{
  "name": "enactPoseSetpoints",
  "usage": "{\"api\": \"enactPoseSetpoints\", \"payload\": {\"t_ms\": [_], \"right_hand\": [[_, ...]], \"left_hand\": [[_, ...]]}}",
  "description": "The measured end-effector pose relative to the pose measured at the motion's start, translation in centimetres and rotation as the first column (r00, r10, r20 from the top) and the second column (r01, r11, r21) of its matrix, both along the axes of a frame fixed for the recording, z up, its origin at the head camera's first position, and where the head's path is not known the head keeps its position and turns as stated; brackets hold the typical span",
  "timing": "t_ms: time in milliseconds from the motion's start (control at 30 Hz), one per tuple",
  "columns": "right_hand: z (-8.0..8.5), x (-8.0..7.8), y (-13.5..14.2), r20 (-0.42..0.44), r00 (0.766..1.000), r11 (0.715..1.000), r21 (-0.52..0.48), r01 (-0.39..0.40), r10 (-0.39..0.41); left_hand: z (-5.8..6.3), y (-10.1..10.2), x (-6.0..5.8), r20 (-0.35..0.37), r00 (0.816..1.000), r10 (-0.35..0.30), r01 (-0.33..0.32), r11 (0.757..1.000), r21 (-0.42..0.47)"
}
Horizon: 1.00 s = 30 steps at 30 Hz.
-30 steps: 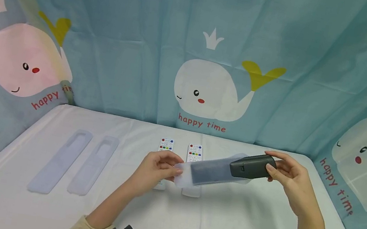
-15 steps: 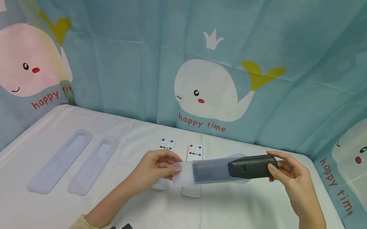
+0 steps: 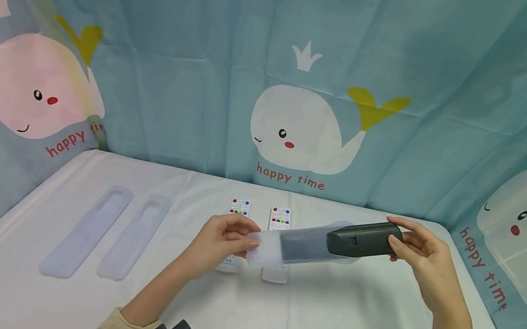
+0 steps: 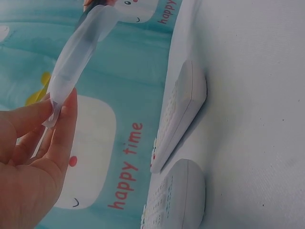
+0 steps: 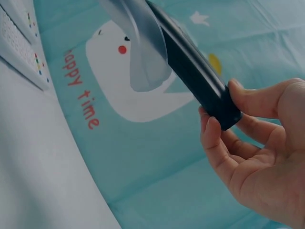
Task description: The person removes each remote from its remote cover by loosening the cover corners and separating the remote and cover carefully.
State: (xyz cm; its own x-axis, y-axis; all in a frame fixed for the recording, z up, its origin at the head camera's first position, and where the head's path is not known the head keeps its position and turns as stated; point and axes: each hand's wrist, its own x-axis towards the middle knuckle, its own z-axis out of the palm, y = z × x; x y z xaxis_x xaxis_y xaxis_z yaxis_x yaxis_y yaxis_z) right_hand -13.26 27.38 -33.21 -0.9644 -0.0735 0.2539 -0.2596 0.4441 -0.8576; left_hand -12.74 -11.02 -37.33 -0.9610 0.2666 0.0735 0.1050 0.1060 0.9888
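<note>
A black remote control (image 3: 361,239) is held above the table, back side up, its left part inside a translucent silicone sleeve (image 3: 265,249). My left hand (image 3: 223,241) pinches the sleeve's closed left end between thumb and fingers. The remote's bare right end is gripped by my right hand (image 3: 418,259). In the right wrist view the sleeve's loose end (image 5: 150,71) stands away from the dark remote (image 5: 200,71). The left wrist view shows the sleeve (image 4: 71,67) stretching away from my left hand (image 4: 38,157).
Two white remotes (image 3: 280,221) (image 3: 239,207) with coloured buttons lie on the white-covered table (image 3: 319,327), partly hidden behind my left hand and the sleeve. Two more translucent sleeves (image 3: 87,233) (image 3: 134,239) lie on the left. A blue whale-print curtain (image 3: 187,116) surrounds the table.
The black remote has slid slightly to the right within the sleeve, with my right hand. My left hand has shifted a little left, and the see-through end of the sleeve looks longer.
</note>
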Motion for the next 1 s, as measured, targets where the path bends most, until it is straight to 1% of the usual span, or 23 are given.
{"api": "enactPoseSetpoints", "payload": {"t_ms": [300, 733, 1000], "right_hand": [[0.10, 0.05, 0.12, 0.018, 1.000, 1.000, 0.010, 0.021, -0.022], [0.10, 0.06, 0.40, 0.015, 1.000, 1.000, -0.012, 0.008, -0.008], [-0.02, 0.10, 0.53, 0.003, 1.000, 1.000, -0.014, 0.009, -0.009]], "left_hand": [[0.02, -0.09, -0.08, -0.001, 1.000, -0.001, 0.001, 1.000, 0.002], [0.15, -0.31, -0.05, 0.006, 1.000, 0.011, -0.011, 1.000, -0.012], [0.21, -0.44, -0.09, 0.007, 1.000, 0.001, -0.001, 1.000, -0.009]]}}
